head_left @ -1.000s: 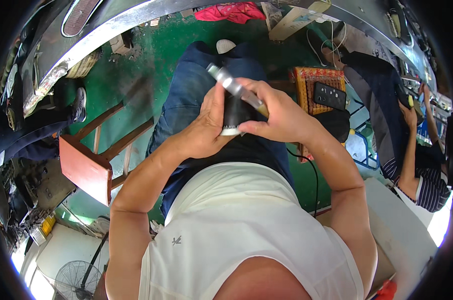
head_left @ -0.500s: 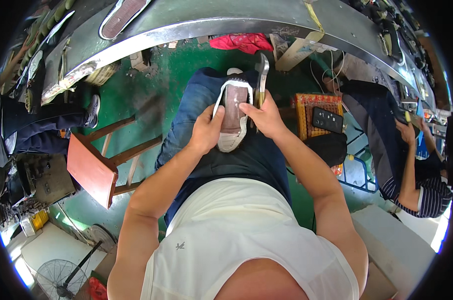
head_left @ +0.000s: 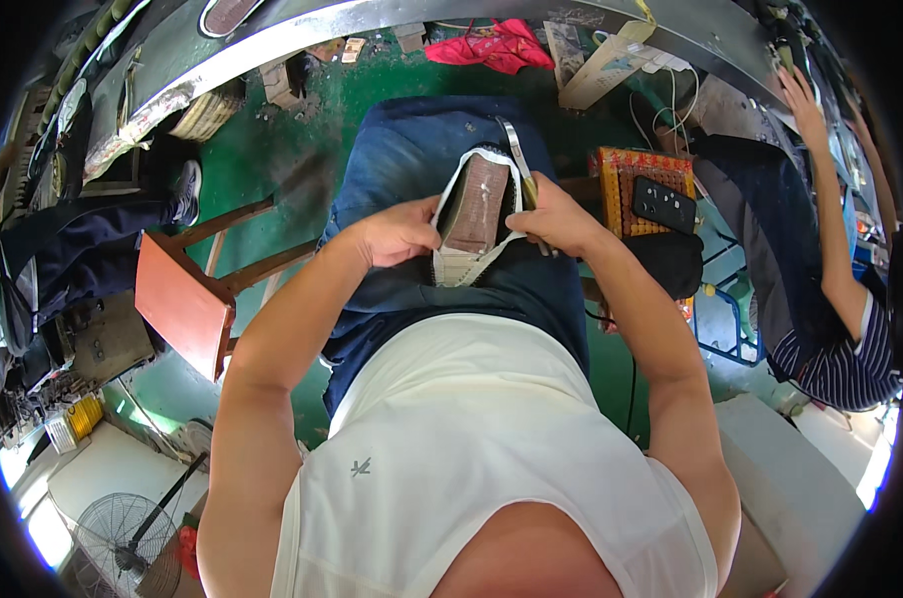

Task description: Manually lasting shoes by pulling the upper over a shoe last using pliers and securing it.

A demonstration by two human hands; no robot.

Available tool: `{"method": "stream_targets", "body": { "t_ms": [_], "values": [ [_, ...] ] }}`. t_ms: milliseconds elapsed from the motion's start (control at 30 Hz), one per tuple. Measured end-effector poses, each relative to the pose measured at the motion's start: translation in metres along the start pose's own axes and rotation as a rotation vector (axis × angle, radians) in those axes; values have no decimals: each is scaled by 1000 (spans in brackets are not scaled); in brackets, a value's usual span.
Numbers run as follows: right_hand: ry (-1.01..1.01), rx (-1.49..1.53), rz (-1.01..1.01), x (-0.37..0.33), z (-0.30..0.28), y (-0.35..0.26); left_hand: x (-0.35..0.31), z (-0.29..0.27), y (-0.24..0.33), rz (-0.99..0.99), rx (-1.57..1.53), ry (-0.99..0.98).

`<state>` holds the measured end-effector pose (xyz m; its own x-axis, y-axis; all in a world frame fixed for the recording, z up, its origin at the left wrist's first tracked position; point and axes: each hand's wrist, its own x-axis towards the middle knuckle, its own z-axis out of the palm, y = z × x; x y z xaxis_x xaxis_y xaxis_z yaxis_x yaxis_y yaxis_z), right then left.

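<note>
A shoe upper (head_left: pixel 455 270) with white edges lies in my lap around a last whose brown sole-side board (head_left: pixel 478 204) faces up. My left hand (head_left: pixel 403 233) is closed on the upper's white edge, pinching it between thumb and fingers near the lower left. On the other side my right hand (head_left: pixel 556 219) is closed round a metal tool (head_left: pixel 513 149) that looks like pincers, its silver head pointing away from me. The right thumb also presses against the upper's edge. Part of the tool is hidden under my right fingers.
A metal-edged workbench (head_left: pixel 342 38) curves across the far side. To the left stands a reddish stool (head_left: pixel 184 304); to the right, a black phone (head_left: pixel 663 204) lies on a beaded seat (head_left: pixel 616 179). Beyond it a co-worker's arm (head_left: pixel 828 219) reaches to the bench. A fan (head_left: pixel 123 538) stands at lower left.
The shoe upper has tilted, its far end turning right. My left hand has shifted from the board's side to the upper's edge. The tool now leans left, and the co-worker's arm reaches further out.
</note>
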<state>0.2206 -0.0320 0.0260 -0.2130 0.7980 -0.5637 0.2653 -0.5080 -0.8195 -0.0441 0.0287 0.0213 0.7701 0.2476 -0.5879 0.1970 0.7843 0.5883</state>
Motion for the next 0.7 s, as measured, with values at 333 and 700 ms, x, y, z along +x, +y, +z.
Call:
{"method": "stream_targets", "body": {
  "t_ms": [333, 700],
  "values": [
    [-38, -775, -188, -100, -11, -21, 25, 32, -62, 389, 258, 405],
    [-29, -1398, -483, -67, -1, -46, 19, 31, -67, 346, 313, 313]
  ]
}}
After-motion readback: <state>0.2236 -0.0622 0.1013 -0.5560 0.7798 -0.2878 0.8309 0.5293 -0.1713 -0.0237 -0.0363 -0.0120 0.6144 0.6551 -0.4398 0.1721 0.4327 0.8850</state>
